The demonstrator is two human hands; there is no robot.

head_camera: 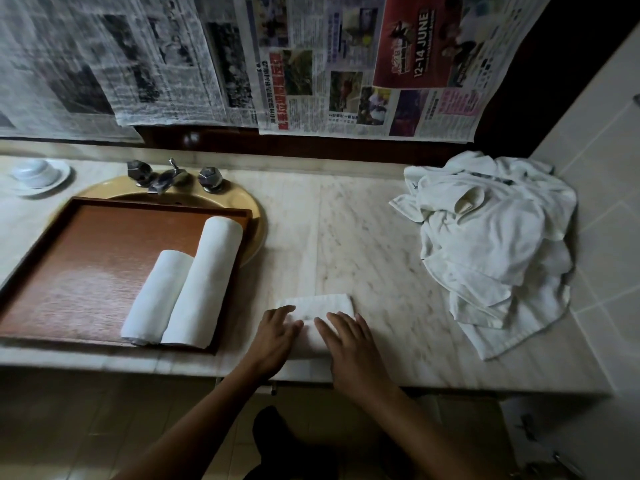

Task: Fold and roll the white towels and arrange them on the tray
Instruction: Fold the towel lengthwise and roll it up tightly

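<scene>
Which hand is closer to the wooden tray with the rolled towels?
Left. The left hand lies just right of the tray; the right hand is farther right, both on the folded towel.

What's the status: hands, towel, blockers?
Left hand and right hand flat on the folded towel. Two rolled towels on the tray. Unfolded pile far right, nothing in the way.

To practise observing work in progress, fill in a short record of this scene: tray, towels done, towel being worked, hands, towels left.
Tray: brown tray lying over the sink
Done: shorter roll and longer roll, side by side at the tray's right
In progress: folded towel at the counter front edge
Hands: left hand and right hand flat on it, fingers straight
Left: pile of loose towels at the counter's right end
</scene>
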